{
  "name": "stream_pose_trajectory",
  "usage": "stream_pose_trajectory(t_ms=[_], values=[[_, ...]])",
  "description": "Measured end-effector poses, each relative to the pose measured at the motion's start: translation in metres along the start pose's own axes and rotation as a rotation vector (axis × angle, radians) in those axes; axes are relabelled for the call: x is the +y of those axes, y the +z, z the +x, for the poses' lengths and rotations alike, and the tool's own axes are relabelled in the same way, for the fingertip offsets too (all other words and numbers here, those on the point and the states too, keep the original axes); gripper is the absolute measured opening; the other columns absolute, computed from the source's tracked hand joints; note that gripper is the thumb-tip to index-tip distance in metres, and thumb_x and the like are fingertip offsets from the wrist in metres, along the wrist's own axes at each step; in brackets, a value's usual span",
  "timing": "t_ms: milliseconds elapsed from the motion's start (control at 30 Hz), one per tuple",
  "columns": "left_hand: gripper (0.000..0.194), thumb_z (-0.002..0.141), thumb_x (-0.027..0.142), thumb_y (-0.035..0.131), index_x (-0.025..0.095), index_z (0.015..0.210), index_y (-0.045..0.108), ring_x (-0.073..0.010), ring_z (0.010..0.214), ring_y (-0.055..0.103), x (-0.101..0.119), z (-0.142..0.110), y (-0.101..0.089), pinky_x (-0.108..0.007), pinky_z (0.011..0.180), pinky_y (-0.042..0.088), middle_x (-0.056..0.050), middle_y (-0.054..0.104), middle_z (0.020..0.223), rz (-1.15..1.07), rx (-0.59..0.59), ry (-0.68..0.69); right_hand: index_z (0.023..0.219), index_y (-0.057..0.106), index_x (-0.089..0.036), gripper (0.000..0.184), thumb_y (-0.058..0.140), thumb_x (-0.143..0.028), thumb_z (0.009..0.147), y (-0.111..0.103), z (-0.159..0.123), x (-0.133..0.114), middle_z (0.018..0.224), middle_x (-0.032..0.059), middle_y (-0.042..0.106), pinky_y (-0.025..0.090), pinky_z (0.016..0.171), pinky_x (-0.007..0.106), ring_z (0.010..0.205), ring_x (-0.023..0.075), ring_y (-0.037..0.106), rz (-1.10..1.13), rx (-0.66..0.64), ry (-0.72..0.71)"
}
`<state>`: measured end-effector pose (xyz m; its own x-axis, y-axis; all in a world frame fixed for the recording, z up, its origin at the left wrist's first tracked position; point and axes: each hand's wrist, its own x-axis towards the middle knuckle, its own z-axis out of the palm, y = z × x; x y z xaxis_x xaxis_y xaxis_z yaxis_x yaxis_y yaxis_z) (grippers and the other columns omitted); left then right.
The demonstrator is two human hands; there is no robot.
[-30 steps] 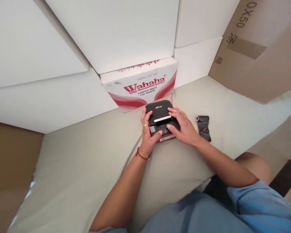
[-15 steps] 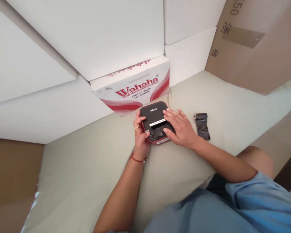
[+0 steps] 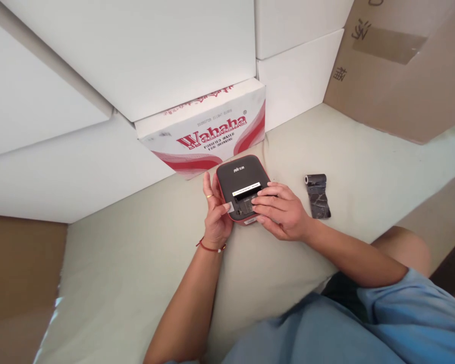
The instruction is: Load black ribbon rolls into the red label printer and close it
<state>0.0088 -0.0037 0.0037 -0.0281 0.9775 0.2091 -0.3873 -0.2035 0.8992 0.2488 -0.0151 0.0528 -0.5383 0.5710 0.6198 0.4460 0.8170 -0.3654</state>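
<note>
A small label printer [image 3: 244, 174] with a black top and red sides lies in front of me on the pale cloth. My left hand [image 3: 216, 212] grips its left edge, the thumb on a light grey tab [image 3: 230, 207] at the near corner and the index finger raised. Across the printer's right near side lies my right hand [image 3: 282, 210], its fingertips on the dark window below a white label strip [image 3: 246, 190]. The thumb sits at the near edge. To the right, a roll of black ribbon [image 3: 317, 196] rests partly unwound on the cloth.
Behind the printer stands a white and red Wahaha water carton [image 3: 212, 134], with large white boxes [image 3: 189, 50] above and beside it. A brown cardboard box [image 3: 398, 91] is at the right, and another brown surface [image 3: 23, 263] at the left. Pale cloth [image 3: 136, 253] covers the surface.
My right hand has drawn back toward me, from lying over the printer's right edge to its near right corner. My left index finger has lifted off the printer's top.
</note>
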Motion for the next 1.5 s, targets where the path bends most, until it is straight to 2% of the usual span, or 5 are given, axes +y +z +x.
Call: stream_pose_trajectory(t_ms=[433,600,767,1067,1500], values=[[0.111,0.08,0.049,0.097,0.057,0.173,0.036,-0.0317,0.186,0.014,-0.009,0.003,-0.006,-0.049,0.15,0.027,0.007,0.022,0.196,0.038,-0.012,0.003,0.116,0.083,-0.022,0.02,0.065,-0.028,0.111,-0.011,0.015,-0.005,0.114,0.01,0.091,0.07,0.107,0.044,0.109,0.0246,0.087,0.098,0.189,-0.164],[0.099,0.082,0.056,0.095,0.045,0.168,0.049,-0.0366,0.177,0.038,-0.017,0.005,-0.003,-0.052,0.145,0.037,-0.003,0.039,0.189,0.014,-0.036,0.052,0.11,0.086,-0.022,0.034,0.054,-0.033,0.117,-0.04,0.077,-0.006,0.121,0.0107,0.089,0.065,0.096,0.037,0.106,0.025,0.085,-0.042,-0.148,0.322],[0.098,0.077,0.056,0.097,0.043,0.164,0.053,-0.0372,0.169,0.048,-0.026,0.01,-0.006,-0.051,0.139,0.045,-0.005,0.049,0.181,-0.017,-0.016,0.055,0.117,0.088,-0.02,0.033,0.057,-0.017,0.109,-0.025,0.149,-0.008,0.12,0.0159,0.089,0.061,0.09,0.039,0.115,0.0349,0.084,-0.467,-0.751,0.463],[0.091,0.085,0.055,0.088,0.04,0.166,0.049,-0.0362,0.169,0.046,-0.033,0.012,-0.005,-0.053,0.142,0.039,-0.006,0.05,0.179,0.012,-0.021,0.095,0.13,0.084,-0.013,0.032,0.065,-0.013,0.104,0.0,0.159,-0.011,0.139,0.025,0.083,0.061,0.092,0.038,0.124,0.0377,0.081,-0.501,-0.869,0.508],[0.092,0.084,0.058,0.09,0.04,0.164,0.049,-0.0353,0.169,0.046,-0.027,0.012,-0.005,-0.05,0.138,0.044,-0.006,0.046,0.182,0.007,-0.031,0.059,0.11,0.078,-0.023,0.048,0.086,-0.066,0.09,-0.143,0.078,0.004,0.093,0.0043,0.081,0.054,0.071,0.034,0.079,0.0225,0.071,0.273,-0.399,0.753]])
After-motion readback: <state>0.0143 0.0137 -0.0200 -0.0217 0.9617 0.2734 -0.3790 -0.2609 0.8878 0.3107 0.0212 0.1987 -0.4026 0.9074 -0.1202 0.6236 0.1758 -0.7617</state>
